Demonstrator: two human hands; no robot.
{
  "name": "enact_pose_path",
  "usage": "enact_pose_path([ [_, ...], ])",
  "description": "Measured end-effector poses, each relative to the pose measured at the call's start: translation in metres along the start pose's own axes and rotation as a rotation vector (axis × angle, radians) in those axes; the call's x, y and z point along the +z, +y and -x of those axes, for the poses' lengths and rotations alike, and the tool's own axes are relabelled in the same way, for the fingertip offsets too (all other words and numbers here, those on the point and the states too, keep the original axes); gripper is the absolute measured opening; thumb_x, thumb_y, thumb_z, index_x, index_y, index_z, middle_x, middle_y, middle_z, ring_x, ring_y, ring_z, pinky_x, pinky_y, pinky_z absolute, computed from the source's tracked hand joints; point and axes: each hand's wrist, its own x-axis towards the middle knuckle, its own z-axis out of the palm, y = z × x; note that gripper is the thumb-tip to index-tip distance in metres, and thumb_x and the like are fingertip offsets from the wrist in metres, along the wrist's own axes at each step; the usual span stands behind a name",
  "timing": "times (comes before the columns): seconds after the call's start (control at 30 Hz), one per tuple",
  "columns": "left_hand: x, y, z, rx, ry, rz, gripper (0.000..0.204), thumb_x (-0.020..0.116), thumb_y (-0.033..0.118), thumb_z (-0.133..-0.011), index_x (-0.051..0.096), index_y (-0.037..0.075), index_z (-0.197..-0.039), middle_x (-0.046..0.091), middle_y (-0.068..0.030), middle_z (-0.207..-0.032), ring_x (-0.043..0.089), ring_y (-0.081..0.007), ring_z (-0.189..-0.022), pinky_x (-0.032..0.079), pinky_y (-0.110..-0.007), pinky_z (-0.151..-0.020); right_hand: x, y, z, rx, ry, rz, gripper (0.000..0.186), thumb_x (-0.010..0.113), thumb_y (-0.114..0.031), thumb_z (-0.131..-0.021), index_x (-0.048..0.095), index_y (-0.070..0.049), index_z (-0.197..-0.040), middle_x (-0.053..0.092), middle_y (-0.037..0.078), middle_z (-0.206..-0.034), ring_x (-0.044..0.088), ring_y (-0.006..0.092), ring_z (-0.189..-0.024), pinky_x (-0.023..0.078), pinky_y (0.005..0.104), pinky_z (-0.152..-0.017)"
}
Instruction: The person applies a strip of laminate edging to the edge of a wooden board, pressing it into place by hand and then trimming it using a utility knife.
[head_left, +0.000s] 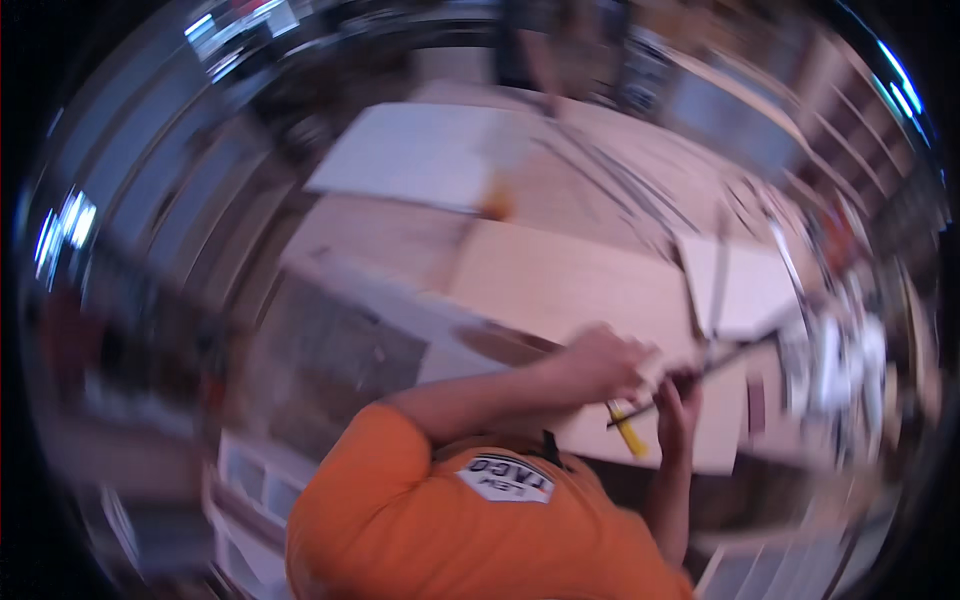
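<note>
My right hand [679, 402] is closed around a long, thin dark strip [738, 352], which runs slantwise from near my body up to the right. My left hand [603, 365] reaches across from the left, just beside the right one, its fingers bent toward the strip. Motion blur smears those fingers, so whether they grip anything is unclear. Below the hands, a yellow tool or object [630, 432] lies at the near side of a pale wood panel [570, 280]; its kind is too blurred to name.
A large worktable [350, 230] bears a white sheet [410, 155], a smaller white panel [735, 285] and several long dark strips [640, 190]. Another person's arm [542, 70] reaches over the far edge. White crumpled material [845, 365] is at the right. An orange blurred object [496, 200] sits mid-table.
</note>
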Motion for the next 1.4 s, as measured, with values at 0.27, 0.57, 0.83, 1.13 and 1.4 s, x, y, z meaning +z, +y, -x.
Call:
enact_pose_path([
  [0.27, -0.009, -0.02, 0.063, -0.33, 0.173, -0.257, 0.059, 0.077, 0.054, -0.066, 0.062, 0.006, -0.097, 0.065, -0.0064, -0.089, 0.064, -0.023, -0.087, 0.041, -0.039, -0.083, -0.024, 0.043, -0.011, 0.162, -0.135, 0.151, 0.033, 0.05, -0.036, -0.091, 0.06, -0.004, -0.091, 0.054, 0.003, -0.08, 0.047, 0.0133, -0.07, 0.037, 0.0273, -0.059],
  [0.57, 0.009, -0.063, 0.078, -0.338, 0.436, -0.38, 0.067, 0.07, 0.063, -0.067, 0.063, 0.008, -0.104, 0.064, -0.0091, -0.103, 0.061, -0.0261, -0.103, 0.041, -0.041, -0.091, 0.026, 0.042, -0.061, 0.113, -0.332, 0.402, 0.024, 0.055, -0.028, -0.089, 0.059, -0.004, -0.088, 0.056, 0.005, -0.081, 0.055, 0.0167, -0.074, 0.043, 0.0287, -0.056],
  [0.83, -0.01, -0.085, 0.066, -0.095, 0.913, 0.159, 0.022, 0.068, 0.016, -0.071, 0.068, 0.001, -0.087, 0.066, -0.0179, -0.076, 0.065, -0.0382, -0.074, 0.051, -0.046, -0.066, 0.046, 0.058, -0.087, 0.162, -0.348, 0.417, 0.023, 0.057, -0.027, -0.089, 0.059, -0.005, -0.087, 0.057, 0.006, -0.082, 0.055, 0.0173, -0.074, 0.044, 0.029, -0.057],
  [1.13, -0.001, -0.087, 0.046, -0.301, 0.905, 0.138, 0.031, 0.063, 0.005, -0.058, 0.075, 0.007, -0.087, 0.07, -0.0141, -0.078, 0.068, -0.0318, -0.077, 0.054, -0.041, -0.069, 0.031, 0.062, -0.102, 0.208, -0.286, 0.371, 0.022, 0.06, -0.027, -0.088, 0.059, -0.006, -0.086, 0.058, 0.006, -0.083, 0.056, 0.018, -0.074, 0.045, 0.0294, -0.058],
  [1.4, 0.013, -0.081, 0.064, -0.244, 0.941, 0.446, 0.032, 0.061, -0.001, -0.066, 0.069, 0.002, -0.097, 0.062, -0.0196, -0.105, 0.054, -0.0378, -0.105, 0.041, -0.046, -0.096, -0.035, 0.045, -0.113, 0.152, -0.159, 0.057, 0.017, 0.062, -0.023, -0.088, 0.058, -0.007, -0.083, 0.056, 0.004, -0.08, 0.055, 0.0163, -0.071, 0.044, 0.0286, -0.059],
])
